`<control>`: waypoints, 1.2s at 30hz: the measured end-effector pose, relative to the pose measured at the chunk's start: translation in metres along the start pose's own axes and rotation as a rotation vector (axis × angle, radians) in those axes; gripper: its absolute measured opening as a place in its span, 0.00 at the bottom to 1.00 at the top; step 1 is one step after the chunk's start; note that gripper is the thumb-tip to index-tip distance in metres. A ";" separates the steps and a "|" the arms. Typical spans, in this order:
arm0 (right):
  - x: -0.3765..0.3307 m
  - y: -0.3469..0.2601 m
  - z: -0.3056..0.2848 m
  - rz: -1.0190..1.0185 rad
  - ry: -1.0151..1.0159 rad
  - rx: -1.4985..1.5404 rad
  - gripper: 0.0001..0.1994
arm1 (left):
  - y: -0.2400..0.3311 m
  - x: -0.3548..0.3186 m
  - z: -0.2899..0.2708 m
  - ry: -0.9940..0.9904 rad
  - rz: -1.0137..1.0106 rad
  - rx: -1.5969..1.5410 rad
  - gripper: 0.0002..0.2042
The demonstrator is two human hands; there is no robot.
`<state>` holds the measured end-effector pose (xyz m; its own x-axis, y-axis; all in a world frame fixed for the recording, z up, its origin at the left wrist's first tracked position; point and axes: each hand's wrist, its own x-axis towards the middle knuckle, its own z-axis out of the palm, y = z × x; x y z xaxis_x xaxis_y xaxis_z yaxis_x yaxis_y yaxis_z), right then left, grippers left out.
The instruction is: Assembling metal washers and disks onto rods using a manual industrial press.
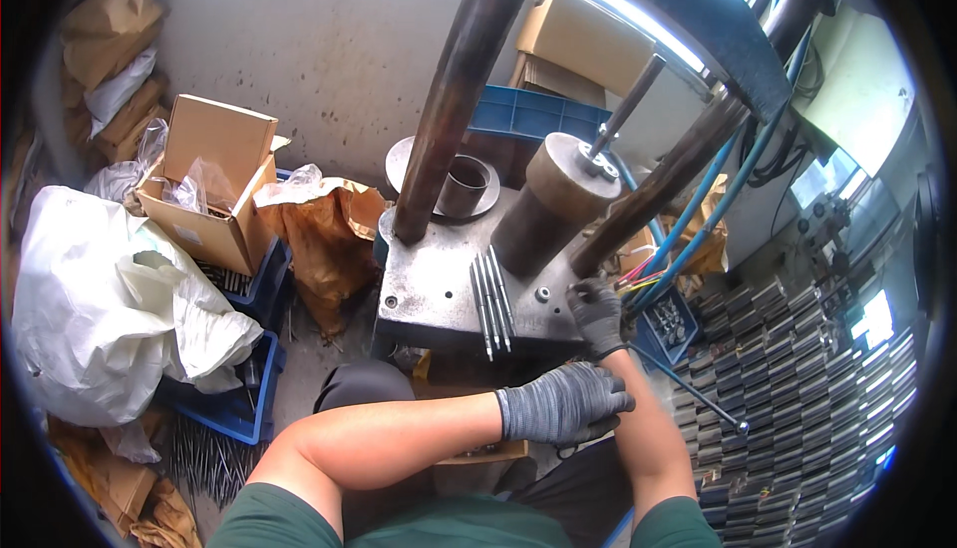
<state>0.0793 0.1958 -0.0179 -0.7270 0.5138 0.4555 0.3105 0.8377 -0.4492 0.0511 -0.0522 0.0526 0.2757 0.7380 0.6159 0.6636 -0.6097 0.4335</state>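
Note:
My left hand, in a grey knit glove, reaches across in front of my right forearm. Its fingers are curled closed, and whatever they may hold is hidden. My right hand, gloved in the same grey, is at the right front corner of the press's steel table, near the foot of the right post. Its fingers are bent too, their inside out of sight. Several slim metal rods lie side by side on the table, left of both hands. Behind them stands a thick steel cylinder; a small nut-like ring lies nearby.
A left post and blue hoses flank the table. To the left are a white sack, an open carton, a brown paper bag and a blue bin. Stacked metal bars fill the right.

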 end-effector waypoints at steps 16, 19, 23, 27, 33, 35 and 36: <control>0.170 -0.106 -0.090 -0.207 0.098 -0.126 0.11 | -0.015 -0.002 -0.001 0.078 -0.061 -0.099 0.14; 0.166 -0.109 -0.089 -0.163 0.117 -0.103 0.13 | -0.012 -0.003 -0.007 0.049 -0.107 -0.109 0.16; 0.164 -0.112 -0.085 -0.201 0.163 -0.125 0.14 | -0.014 -0.009 -0.012 0.145 -0.188 -0.204 0.15; 0.169 -0.097 -0.067 -0.200 0.233 -0.125 0.13 | -0.038 -0.007 -0.028 0.377 -0.295 -0.234 0.13; 0.168 -0.095 -0.056 -0.242 0.347 -0.177 0.13 | -0.087 0.058 -0.118 0.941 -0.445 -0.671 0.12; 0.167 -0.090 -0.059 -0.219 0.347 -0.220 0.13 | -0.099 0.098 -0.149 1.011 -0.574 -0.577 0.12; 0.166 -0.088 -0.060 -0.211 0.358 -0.219 0.13 | -0.100 0.119 -0.162 1.042 -0.676 -0.524 0.12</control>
<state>-0.0313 0.2185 0.1434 -0.5435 0.3271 0.7731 0.3287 0.9304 -0.1626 -0.0949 0.0495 0.1892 -0.8050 0.5171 0.2909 0.0519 -0.4270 0.9028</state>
